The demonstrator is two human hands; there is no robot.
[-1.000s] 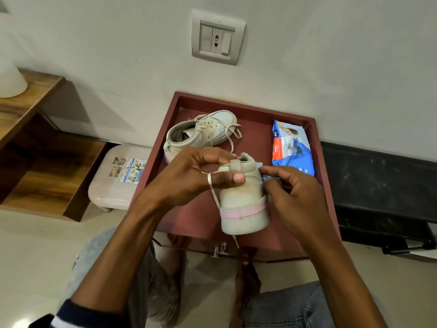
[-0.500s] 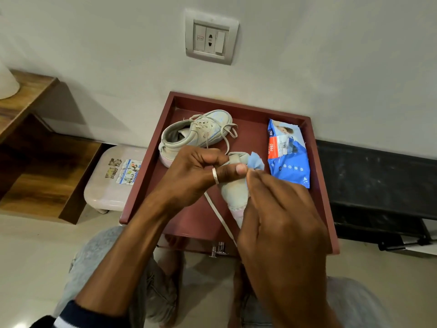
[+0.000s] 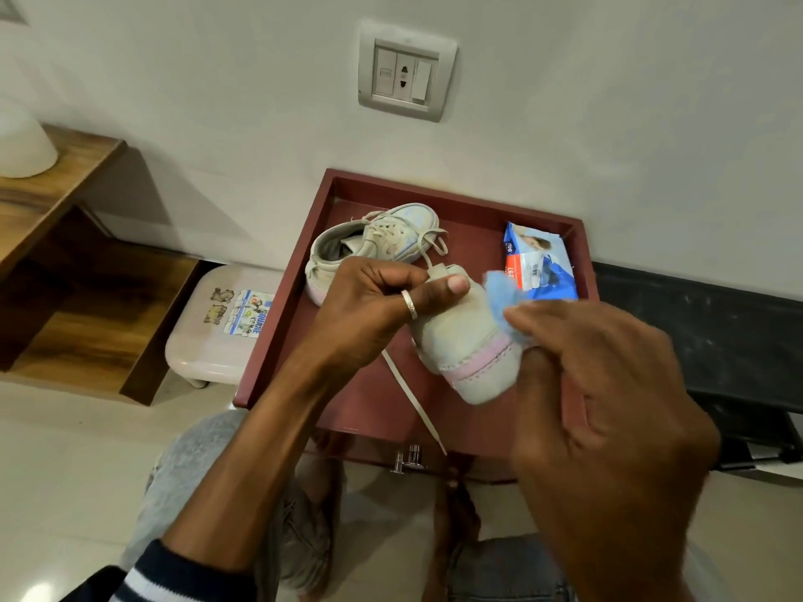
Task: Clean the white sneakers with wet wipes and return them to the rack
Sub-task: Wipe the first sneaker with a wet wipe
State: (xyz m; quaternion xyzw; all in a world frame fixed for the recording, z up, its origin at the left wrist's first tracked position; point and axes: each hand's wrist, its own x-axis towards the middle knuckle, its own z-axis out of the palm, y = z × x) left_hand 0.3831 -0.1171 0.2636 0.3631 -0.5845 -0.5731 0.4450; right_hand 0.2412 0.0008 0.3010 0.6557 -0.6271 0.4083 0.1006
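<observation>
My left hand (image 3: 373,310) grips a small white sneaker (image 3: 465,341) by its heel tab, heel toward me, above the red tray-like table (image 3: 278,341). A pink band runs round its sole and a lace hangs down. My right hand (image 3: 608,384) holds a blue wet wipe (image 3: 504,302) pressed against the sneaker's right side. The second white sneaker (image 3: 378,241) lies on the table behind my left hand. A blue pack of wet wipes (image 3: 539,262) lies at the table's back right.
A white plastic stool (image 3: 213,332) stands left of the table, beside a wooden shelf unit (image 3: 65,254). A black low bench (image 3: 717,341) runs along the wall on the right. A wall socket (image 3: 406,73) sits above. My knees are below the table.
The sneaker has turned so its heel and pink band face me again. My right hand with the wipe has moved from the heel top down to the shoe's right side.
</observation>
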